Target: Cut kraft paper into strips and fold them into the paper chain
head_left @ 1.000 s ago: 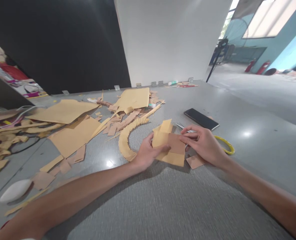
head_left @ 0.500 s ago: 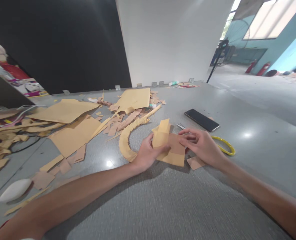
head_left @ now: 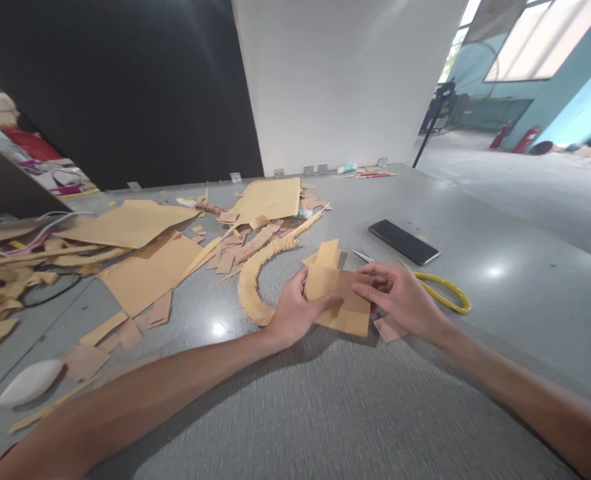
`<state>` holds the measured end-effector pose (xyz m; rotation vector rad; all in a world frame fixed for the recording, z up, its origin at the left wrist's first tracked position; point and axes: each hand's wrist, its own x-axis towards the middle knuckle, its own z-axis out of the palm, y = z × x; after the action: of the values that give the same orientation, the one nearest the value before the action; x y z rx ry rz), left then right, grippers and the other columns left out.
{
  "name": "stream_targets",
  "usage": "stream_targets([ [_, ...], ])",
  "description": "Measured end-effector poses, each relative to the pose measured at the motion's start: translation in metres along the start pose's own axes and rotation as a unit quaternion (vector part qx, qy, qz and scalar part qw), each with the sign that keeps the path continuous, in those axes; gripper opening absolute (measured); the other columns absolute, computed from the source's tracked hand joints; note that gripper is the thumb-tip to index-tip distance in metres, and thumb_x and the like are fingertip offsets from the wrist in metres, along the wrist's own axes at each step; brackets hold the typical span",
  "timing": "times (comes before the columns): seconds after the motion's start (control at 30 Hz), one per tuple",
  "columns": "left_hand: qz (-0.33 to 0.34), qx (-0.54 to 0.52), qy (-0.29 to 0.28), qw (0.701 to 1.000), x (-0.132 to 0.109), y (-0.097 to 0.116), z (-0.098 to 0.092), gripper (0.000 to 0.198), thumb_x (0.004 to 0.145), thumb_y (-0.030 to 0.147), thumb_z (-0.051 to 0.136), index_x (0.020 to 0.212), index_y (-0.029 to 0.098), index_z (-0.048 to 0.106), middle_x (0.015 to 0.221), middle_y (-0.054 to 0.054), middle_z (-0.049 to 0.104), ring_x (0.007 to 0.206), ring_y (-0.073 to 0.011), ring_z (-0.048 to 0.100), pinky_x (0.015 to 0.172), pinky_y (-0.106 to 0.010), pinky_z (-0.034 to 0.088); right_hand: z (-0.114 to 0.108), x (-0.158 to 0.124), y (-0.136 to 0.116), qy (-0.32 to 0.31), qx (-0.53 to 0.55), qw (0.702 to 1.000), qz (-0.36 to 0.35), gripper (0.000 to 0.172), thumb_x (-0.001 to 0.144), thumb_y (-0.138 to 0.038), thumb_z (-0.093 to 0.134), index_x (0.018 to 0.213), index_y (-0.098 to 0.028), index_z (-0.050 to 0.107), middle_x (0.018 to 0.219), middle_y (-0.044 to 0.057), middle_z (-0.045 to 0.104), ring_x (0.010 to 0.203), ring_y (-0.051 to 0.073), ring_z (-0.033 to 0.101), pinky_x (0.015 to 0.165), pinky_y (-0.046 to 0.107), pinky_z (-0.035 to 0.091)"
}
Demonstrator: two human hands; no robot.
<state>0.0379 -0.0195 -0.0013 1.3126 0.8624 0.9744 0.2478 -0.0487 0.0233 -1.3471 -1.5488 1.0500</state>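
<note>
The left hand [head_left: 295, 307] is clamped on the left side of a folded yellow paper piece [head_left: 319, 281] right of centre, its thumb across the front. The right hand [head_left: 405, 297] pinches the right edge by a brown patch [head_left: 346, 293]. A loose brown scrap [head_left: 389, 329] lies just below the right hand, which partly covers the scissors; their yellow handle [head_left: 466, 301] shows to its right and their tips above its fingers. Above these lies a black phone [head_left: 404, 241]. Close to the left hand, a curved pleated strip [head_left: 250, 283] takes up the centre of the counter [head_left: 300, 413], with brown scraps [head_left: 225, 260] behind it. Large yellow sheets [head_left: 125, 223] crowd the left of the frame, and a white oval object [head_left: 30, 381] sits at lower left. Compared with half a second ago, the right thumb is slightly lower and further onto the brown patch; the surrounding things keep their places
</note>
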Motion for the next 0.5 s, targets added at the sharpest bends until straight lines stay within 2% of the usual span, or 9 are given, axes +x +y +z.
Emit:
stream_targets([
  [0.4,0.001,0.005,-0.003,1.000,-0.0002,0.0017,0.0005,0.053,0.075,0.035,0.086,0.120,0.018,0.061,0.114,-0.011,0.074,0.100,-0.0271,0.072,0.080,-0.036,0.060,0.0004,-0.0004,0.0019,0.006,-0.005,1.000,-0.004,0.022,0.091,-0.043,0.069,0.096,-0.022,0.070,0.086,0.004,0.075,0.069,0.018,0.069,0.053,0.028,0.056],
  [0.5,0.016,0.021,-0.003,1.000,0.0002,0.0000,-0.0005,0.047,0.082,0.039,0.080,0.120,0.018,0.061,0.116,-0.011,0.073,0.102,-0.0269,0.072,0.079,-0.033,0.059,0.0007,-0.0006,0.0021,0.012,-0.005,1.000,-0.004,0.023,0.090,-0.044,0.069,0.097,-0.021,0.070,0.086,0.004,0.075,0.068,0.018,0.069,0.054,0.028,0.056],
])
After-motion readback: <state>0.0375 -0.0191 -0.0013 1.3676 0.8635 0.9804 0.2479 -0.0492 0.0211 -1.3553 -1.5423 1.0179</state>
